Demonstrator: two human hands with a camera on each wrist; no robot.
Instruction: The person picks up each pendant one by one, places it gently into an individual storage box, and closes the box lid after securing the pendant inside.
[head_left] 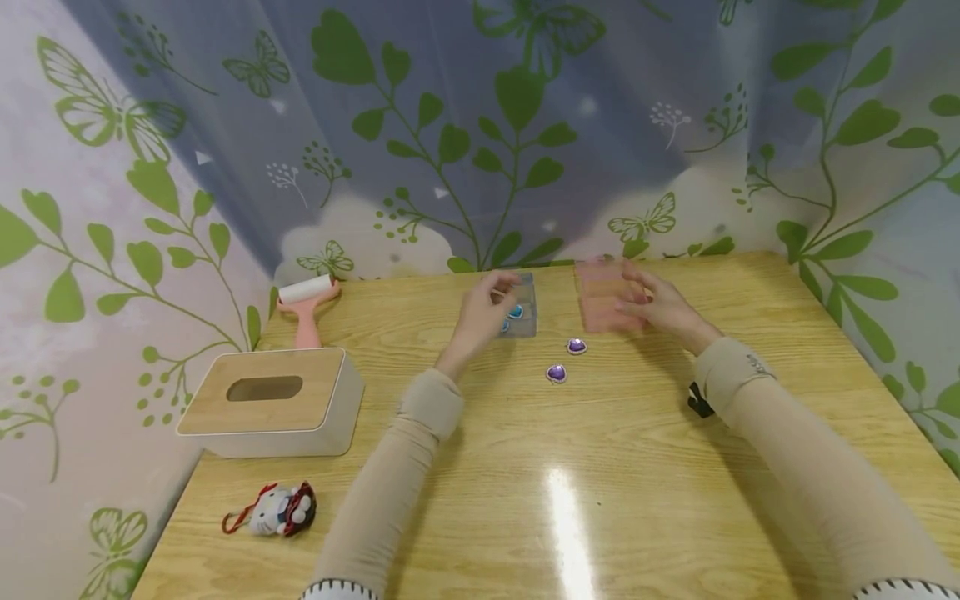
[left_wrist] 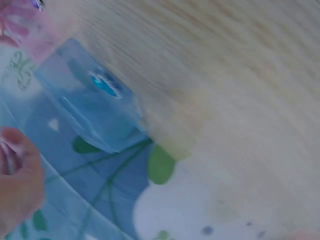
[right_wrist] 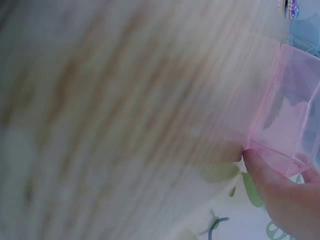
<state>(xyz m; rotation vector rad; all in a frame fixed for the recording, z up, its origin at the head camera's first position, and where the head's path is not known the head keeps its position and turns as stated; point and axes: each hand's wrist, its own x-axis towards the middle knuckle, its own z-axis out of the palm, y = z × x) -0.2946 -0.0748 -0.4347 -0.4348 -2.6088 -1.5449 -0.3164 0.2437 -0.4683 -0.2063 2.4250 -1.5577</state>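
Note:
My left hand (head_left: 480, 312) hovers at the left side of a clear blue plastic box (head_left: 528, 287), its fingers loosely bent with nothing visible in them. Two blue heart-shaped gems show in that box, one (head_left: 516, 312) larger in view; the left wrist view also shows a blue gem (left_wrist: 106, 86) there. To the right stands a clear pink plastic box (head_left: 596, 293), and my right hand (head_left: 663, 310) holds its right side between thumb and fingers. In the right wrist view the thumb (right_wrist: 260, 167) lies on the box's edge. Two purple heart gems (head_left: 576, 346) (head_left: 557, 373) lie before the boxes.
At the left are a pink lint roller (head_left: 306, 308), a white tissue box (head_left: 262, 417) with a wooden lid, and a small plush cat charm (head_left: 281, 510). A black object (head_left: 700, 402) shows by my right cuff. A leaf-patterned curtain (head_left: 450, 192) borders the table's back edge.

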